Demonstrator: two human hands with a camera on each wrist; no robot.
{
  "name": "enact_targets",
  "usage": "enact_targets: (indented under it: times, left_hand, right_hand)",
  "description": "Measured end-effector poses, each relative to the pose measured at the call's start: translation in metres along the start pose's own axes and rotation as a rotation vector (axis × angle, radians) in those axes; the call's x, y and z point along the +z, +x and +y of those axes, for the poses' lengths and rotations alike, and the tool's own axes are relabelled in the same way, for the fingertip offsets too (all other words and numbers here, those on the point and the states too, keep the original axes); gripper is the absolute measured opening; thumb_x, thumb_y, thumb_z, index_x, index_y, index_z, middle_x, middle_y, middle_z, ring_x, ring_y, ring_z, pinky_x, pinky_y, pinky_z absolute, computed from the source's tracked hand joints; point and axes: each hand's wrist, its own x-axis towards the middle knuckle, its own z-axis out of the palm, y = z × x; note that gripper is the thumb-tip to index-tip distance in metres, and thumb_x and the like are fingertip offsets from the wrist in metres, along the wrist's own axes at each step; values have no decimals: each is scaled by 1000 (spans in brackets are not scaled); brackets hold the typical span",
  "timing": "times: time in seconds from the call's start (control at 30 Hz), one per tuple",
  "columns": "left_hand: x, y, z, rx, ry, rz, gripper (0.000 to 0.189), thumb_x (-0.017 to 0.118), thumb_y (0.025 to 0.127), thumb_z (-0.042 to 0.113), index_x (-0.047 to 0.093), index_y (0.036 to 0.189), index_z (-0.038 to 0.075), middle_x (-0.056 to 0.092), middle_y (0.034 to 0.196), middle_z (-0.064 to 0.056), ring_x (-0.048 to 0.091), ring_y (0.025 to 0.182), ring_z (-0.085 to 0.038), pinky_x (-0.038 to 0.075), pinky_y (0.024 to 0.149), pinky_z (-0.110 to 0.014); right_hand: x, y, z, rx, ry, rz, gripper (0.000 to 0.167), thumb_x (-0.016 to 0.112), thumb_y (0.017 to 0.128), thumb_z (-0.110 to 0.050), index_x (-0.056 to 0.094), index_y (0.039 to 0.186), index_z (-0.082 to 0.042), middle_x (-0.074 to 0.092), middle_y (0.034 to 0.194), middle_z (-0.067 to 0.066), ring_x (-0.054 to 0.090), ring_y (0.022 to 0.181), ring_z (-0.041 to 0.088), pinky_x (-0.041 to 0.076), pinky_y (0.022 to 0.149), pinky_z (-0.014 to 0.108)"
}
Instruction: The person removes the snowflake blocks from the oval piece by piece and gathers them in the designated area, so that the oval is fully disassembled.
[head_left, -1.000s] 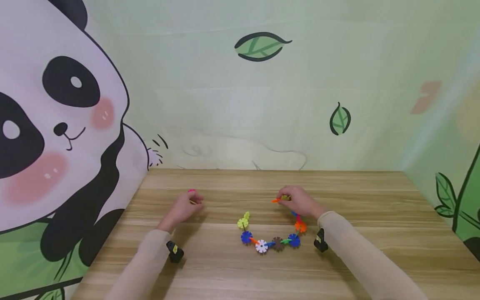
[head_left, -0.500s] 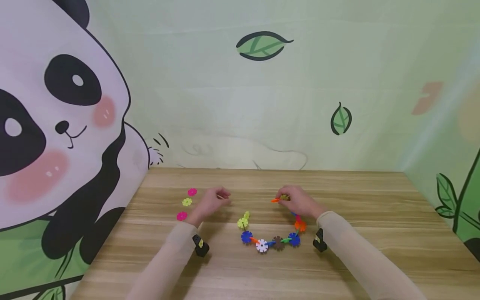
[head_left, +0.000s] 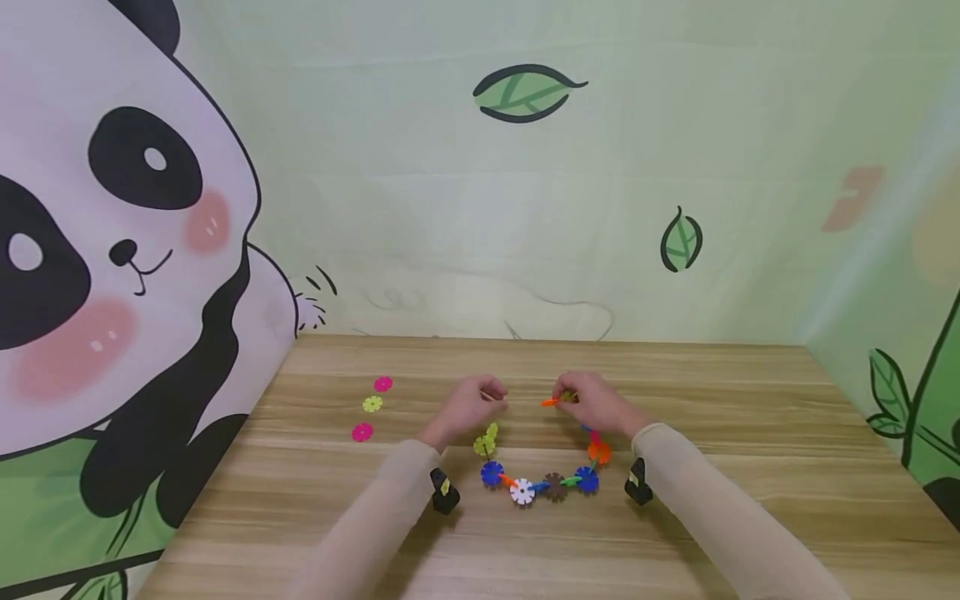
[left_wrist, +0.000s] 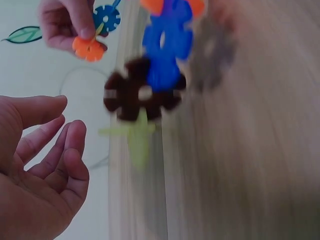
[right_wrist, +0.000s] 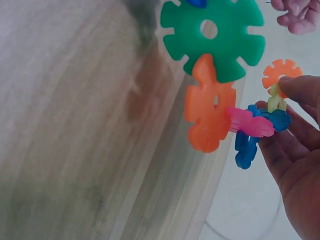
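A curved chain of slotted plastic flower discs lies on the wooden table, open towards the far side, with a white disc (head_left: 522, 492) near its middle. My right hand (head_left: 597, 404) pinches the chain's right end between thumb and fingers, raised over the table. There an orange disc (right_wrist: 281, 72) sticks out past the thumb, joined to a yellow one. My left hand (head_left: 472, 406) hovers just beyond the chain's left end, a yellow-green disc (head_left: 484, 445). In the left wrist view its fingers (left_wrist: 75, 135) are loosely bent, the thumb apart from them, with nothing between.
Three loose discs lie in a row at the table's left: a pink disc (head_left: 383, 383), a yellow disc (head_left: 372, 403) and another pink disc (head_left: 362, 432). A cloth backdrop (head_left: 420, 208) with a panda and leaves stands behind the table (head_left: 712, 533).
My left hand has moved right, from over the loose discs to near the chain's left end, uncovering those discs. My right hand keeps its hold on the chain in nearly the same place.
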Motion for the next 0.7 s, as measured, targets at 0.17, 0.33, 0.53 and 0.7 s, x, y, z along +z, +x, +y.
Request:
enact_targets:
  times: [0.17,0.33,0.53,0.7]
  left_hand:
    - [14,6,10,11,-12,-25,23,65,88,5,62,108,-4,63,103,-13,60,94,-24,52,77,-32]
    - [26,14,14,38,12,-23,22,68,84,4,63,105,-3,65,104,-14,62,93,-24,52,74,-30]
    - [36,19,16,40,-10,-34,18,68,83,0,63,100,-2,65,101,-13,62,91,-24,52,72,-29]
    - [42,21,18,50,-9,-31,15,68,82,-3,63,96,0,64,95,-9,62,87,-22,52,69,-28]
  right_hand:
    - [2,1,2,-3,13,-4,8,67,86,-5,63,88,-12,63,88,-3,55,81,14,49,76,35]
    - [1,0,-1,-48,26,9,8,68,86,-6,64,87,-12,63,90,-3,58,84,19,49,77,37]
    - [1,-1,-2,-101,19,37,9,69,84,-4,65,85,-12,62,87,-3,59,86,25,49,77,38]
    - [2,-1,-2,-114,18,47,9,69,83,-3,65,84,-11,63,87,-2,60,87,25,50,79,39]
